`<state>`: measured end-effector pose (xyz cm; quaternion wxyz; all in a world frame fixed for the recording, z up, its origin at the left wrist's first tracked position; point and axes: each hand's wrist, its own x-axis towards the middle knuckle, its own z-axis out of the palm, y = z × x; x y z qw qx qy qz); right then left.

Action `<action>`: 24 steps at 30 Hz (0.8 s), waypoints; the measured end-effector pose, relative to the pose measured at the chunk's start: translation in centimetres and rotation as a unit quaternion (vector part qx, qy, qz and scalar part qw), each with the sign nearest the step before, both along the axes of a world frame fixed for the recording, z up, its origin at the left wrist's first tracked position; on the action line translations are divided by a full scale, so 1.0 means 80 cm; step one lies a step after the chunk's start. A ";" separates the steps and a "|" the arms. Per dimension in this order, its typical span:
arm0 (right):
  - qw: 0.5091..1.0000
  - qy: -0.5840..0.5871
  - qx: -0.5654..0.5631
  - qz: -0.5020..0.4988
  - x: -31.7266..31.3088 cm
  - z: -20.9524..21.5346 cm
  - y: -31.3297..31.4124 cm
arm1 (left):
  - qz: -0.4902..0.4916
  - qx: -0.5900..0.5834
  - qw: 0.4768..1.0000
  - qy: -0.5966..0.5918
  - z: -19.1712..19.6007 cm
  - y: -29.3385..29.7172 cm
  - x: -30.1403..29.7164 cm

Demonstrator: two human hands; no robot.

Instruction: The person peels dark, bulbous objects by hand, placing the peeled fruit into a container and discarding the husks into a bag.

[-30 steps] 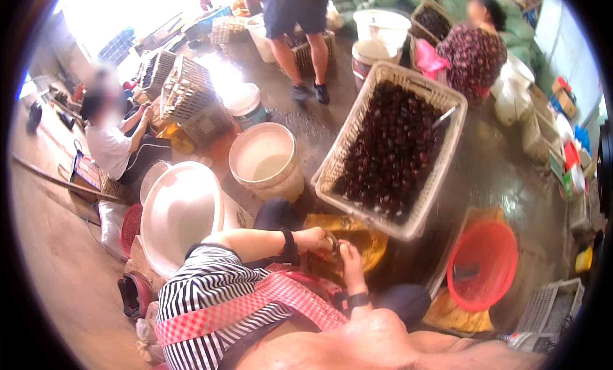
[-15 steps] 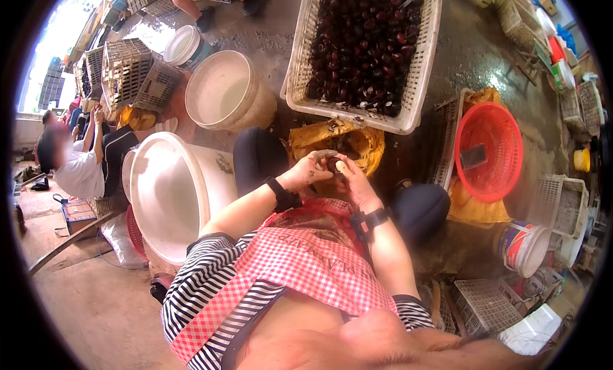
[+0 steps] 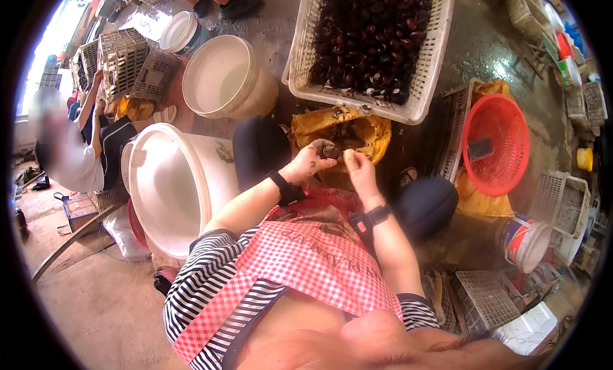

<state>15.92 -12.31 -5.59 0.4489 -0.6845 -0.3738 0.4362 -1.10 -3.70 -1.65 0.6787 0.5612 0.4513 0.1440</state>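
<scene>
My left hand [image 3: 306, 162] is closed round a dark, roundish water chestnut [image 3: 331, 151]. Just to its right, my right hand [image 3: 360, 170] has thumb and fingers pressed together; whatever they grip is hidden. A small gap separates the two hands. Right beyond them, between my knees, a crumpled yellow sack [image 3: 377, 130] gapes. Past the sack stands a white plastic crate [image 3: 429, 83] heaped with glossy dark red-brown water chestnuts [image 3: 367, 44], with pale scraps scattered among them.
To my left stand a big white tub [image 3: 203, 185] and a beige bucket [image 3: 250, 92]. A red basket [image 3: 520, 146] with a dark flat piece inside is at my right, near a paint bucket [image 3: 533, 242]. Another person [image 3: 83, 153] sits far left; someone's feet [image 3: 239, 6] show beyond.
My hands have drawn slightly apart, the right one moving away from the left. The water chestnut stays in my left hand. The whole view has shifted a little.
</scene>
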 end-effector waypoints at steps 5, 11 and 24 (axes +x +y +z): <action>0.989 -0.134 0.051 0.037 0.000 0.007 0.005 | -0.040 0.047 0.998 0.020 0.012 -0.002 0.001; 0.998 -0.004 -0.054 -0.025 0.010 -0.064 -0.001 | -0.081 0.054 0.990 0.101 0.001 -0.001 -0.001; 0.997 -0.069 -0.021 0.026 0.016 -0.044 0.001 | -0.073 0.067 0.994 0.041 0.018 -0.008 0.001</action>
